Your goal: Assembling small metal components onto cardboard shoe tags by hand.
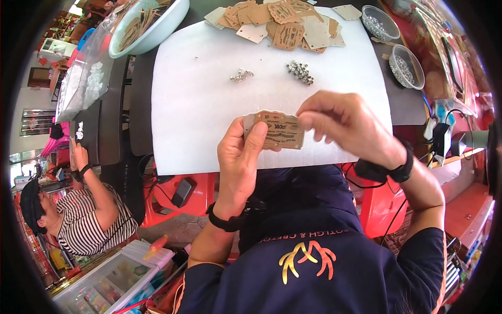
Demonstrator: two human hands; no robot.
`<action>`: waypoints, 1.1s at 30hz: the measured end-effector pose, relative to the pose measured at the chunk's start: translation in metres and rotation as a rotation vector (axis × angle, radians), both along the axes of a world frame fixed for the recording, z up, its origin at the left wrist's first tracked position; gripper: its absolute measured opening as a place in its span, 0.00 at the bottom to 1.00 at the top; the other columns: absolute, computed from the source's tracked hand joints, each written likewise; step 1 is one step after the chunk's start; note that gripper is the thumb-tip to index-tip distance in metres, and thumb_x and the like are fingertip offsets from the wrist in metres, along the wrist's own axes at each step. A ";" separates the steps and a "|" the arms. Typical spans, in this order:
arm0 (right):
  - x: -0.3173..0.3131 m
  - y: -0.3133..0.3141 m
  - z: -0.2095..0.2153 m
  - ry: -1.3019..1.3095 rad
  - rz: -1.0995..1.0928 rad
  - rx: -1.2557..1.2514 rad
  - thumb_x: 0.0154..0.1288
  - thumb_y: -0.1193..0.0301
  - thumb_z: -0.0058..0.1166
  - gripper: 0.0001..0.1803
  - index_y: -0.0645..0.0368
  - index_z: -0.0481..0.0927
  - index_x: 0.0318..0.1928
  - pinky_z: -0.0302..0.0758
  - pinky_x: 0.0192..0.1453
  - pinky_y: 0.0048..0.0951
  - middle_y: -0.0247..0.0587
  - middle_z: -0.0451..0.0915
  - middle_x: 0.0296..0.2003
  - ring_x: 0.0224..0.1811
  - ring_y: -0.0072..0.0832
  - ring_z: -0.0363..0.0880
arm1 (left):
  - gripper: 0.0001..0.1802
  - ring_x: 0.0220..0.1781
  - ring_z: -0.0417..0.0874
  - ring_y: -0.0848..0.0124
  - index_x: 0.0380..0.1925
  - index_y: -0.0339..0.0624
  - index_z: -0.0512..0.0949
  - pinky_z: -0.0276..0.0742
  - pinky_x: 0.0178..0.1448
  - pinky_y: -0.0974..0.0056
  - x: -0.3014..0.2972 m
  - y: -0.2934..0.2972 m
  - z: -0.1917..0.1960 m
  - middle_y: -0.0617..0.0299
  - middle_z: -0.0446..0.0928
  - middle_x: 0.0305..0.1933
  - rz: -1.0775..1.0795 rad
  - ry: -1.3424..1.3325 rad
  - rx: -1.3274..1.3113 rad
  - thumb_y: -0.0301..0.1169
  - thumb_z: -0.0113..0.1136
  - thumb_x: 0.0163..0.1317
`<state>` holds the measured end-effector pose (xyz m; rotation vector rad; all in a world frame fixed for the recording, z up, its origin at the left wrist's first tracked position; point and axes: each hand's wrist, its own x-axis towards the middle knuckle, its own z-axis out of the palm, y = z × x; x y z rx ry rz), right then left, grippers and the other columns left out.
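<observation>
My left hand (pixel 238 162) holds a brown printed card (pixel 285 131) over the near part of a white sheet (pixel 193 115), its thumb pressed across the front. A paler card edge (pixel 249 124) shows behind the brown one. At the card's upper right corner, my right hand (pixel 355 123) has thumb and forefinger pinched together; whatever lies between them is too small or hidden to make out. Beyond my hands sit two little heaps of metal pieces, a silvery one (pixel 241 76) and a darker one (pixel 300 73).
Brown and whitish cards (pixel 287 36) lie heaped at the sheet's far edge. Two plastic bowls of small metal parts, one far (pixel 396 36) and one nearer (pixel 420 85), stand right. A pale blue basin (pixel 170 29) stands far left. A person in stripes (pixel 97 214) works at left.
</observation>
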<state>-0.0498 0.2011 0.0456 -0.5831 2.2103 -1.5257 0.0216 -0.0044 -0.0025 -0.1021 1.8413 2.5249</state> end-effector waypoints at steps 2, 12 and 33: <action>-0.020 0.014 0.012 0.056 0.030 0.131 0.71 0.68 0.56 0.09 0.62 0.81 0.43 0.75 0.29 0.18 0.28 0.79 0.28 0.26 0.13 0.77 | 0.13 0.43 0.83 0.70 0.51 0.35 0.74 0.80 0.44 0.64 -0.002 -0.004 -0.003 0.56 0.81 0.47 -0.014 -0.030 0.002 0.32 0.51 0.73; -0.111 0.007 0.022 0.538 0.165 0.368 0.65 0.70 0.58 0.08 0.64 0.79 0.36 0.72 0.32 0.25 0.36 0.77 0.24 0.26 0.21 0.73 | 0.13 0.39 0.83 0.75 0.47 0.33 0.75 0.81 0.40 0.68 -0.006 -0.013 -0.014 0.59 0.82 0.41 -0.061 -0.030 0.005 0.33 0.53 0.73; -0.120 -0.082 -0.037 0.607 0.283 0.492 0.61 0.69 0.56 0.08 0.62 0.80 0.31 0.75 0.36 0.41 0.47 0.80 0.24 0.30 0.45 0.80 | 0.12 0.40 0.81 0.76 0.49 0.32 0.75 0.80 0.43 0.69 -0.006 -0.027 -0.013 0.58 0.82 0.43 -0.131 -0.075 0.101 0.31 0.51 0.74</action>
